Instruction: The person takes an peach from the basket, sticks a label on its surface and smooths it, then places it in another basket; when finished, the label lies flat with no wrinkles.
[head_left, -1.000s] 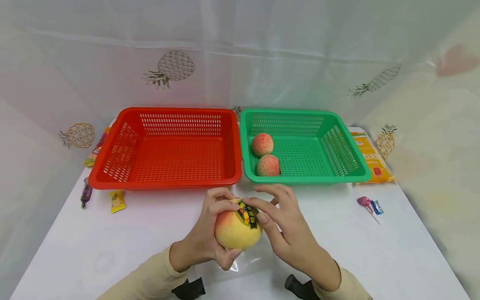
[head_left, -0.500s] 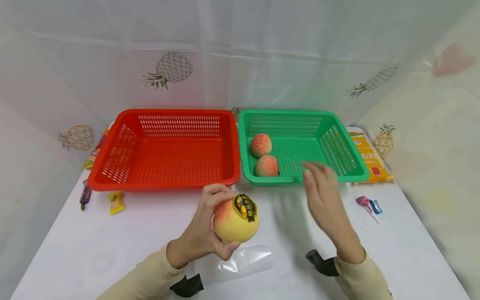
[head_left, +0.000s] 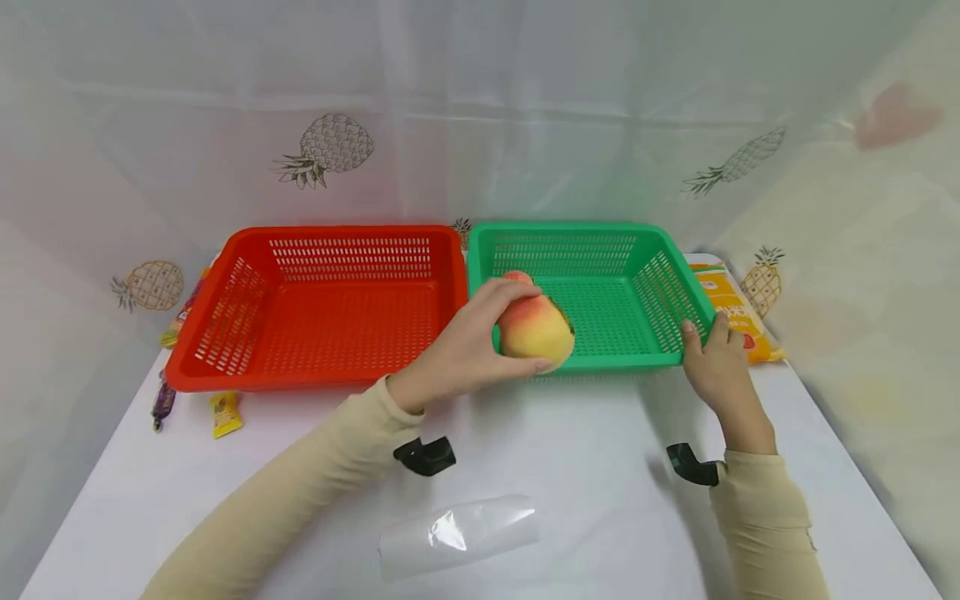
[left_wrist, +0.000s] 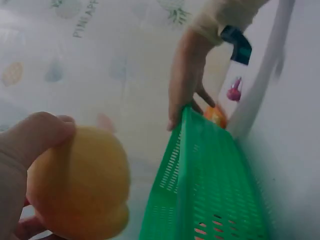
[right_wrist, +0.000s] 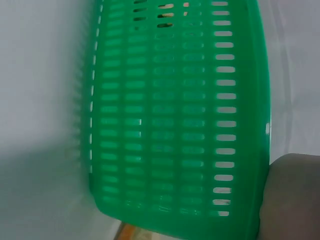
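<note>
My left hand (head_left: 465, 346) holds a large yellow-and-red peach (head_left: 536, 337) over the front left part of the green basket (head_left: 622, 362). Thumb and fingers wrap its sides, and a dark sticker edge shows at its right. Behind it, the top of a smaller pink peach (head_left: 517, 276) peeks out; the second small one is hidden by hand and fruit. My right hand (head_left: 723, 371) grips the front right corner of the basket's rim, thumb on the inner side. In the left wrist view the held peach (left_wrist: 87, 185) is beside the basket's rim (left_wrist: 186, 150).
A red basket (head_left: 315, 385) stands left of the green one. A clear plastic wrapper (head_left: 457, 537) lies at the front. Small candies (head_left: 226, 414) lie at left; an orange packet (head_left: 738, 321) sits behind the right hand. A printed sheet (head_left: 420, 125) hangs behind.
My right hand has left the peach and moved right to grip the green basket's corner. The left hand has carried the peach forward and right, over the basket, uncovering the clear wrapper.
</note>
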